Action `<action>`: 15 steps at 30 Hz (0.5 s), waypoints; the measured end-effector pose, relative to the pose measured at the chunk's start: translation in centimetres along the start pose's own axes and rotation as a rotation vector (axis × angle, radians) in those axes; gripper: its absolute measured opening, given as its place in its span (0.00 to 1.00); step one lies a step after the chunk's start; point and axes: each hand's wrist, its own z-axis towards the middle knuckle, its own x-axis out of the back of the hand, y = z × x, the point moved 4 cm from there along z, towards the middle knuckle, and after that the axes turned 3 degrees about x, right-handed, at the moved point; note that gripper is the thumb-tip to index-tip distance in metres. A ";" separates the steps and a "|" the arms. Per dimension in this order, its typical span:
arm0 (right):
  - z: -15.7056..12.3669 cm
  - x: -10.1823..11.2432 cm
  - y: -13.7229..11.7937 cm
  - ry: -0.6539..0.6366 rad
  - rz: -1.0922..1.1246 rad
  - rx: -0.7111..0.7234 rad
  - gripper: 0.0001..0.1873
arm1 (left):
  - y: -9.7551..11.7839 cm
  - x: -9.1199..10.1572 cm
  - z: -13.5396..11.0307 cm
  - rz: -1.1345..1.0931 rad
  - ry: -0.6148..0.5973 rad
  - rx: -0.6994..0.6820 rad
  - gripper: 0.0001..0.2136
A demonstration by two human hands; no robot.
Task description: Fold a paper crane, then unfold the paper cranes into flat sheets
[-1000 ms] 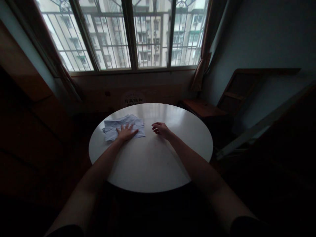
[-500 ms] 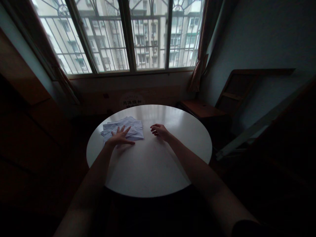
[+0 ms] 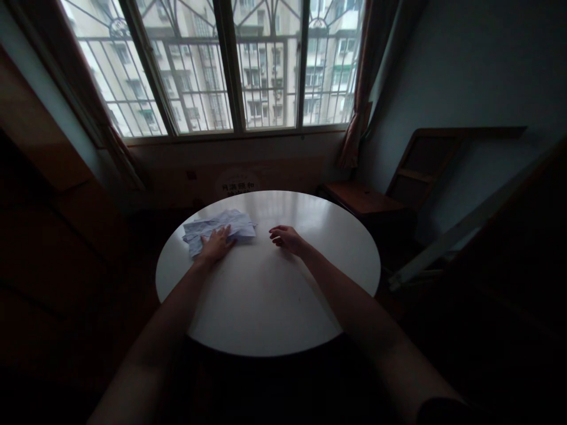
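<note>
A loose pile of white papers lies on the far left part of a round white table. My left hand rests flat on the near edge of the pile, fingers stretched out and close together. My right hand rests on the bare tabletop a short way to the right of the papers, fingers curled loosely inward, with nothing in them that I can see.
A barred window fills the wall beyond the table, with a curtain at its right. A wooden chair or frame stands at the right. Dark furniture lines the left side. The room is dim.
My left hand has drawn its spread fingers together on the papers, and the pile looks more bunched. My right hand has stayed in place.
</note>
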 end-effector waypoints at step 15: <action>-0.1 0.1 -0.4 0.036 -0.080 0.035 0.02 | -1.7 0.5 0.3 0.053 0.118 0.256 0.24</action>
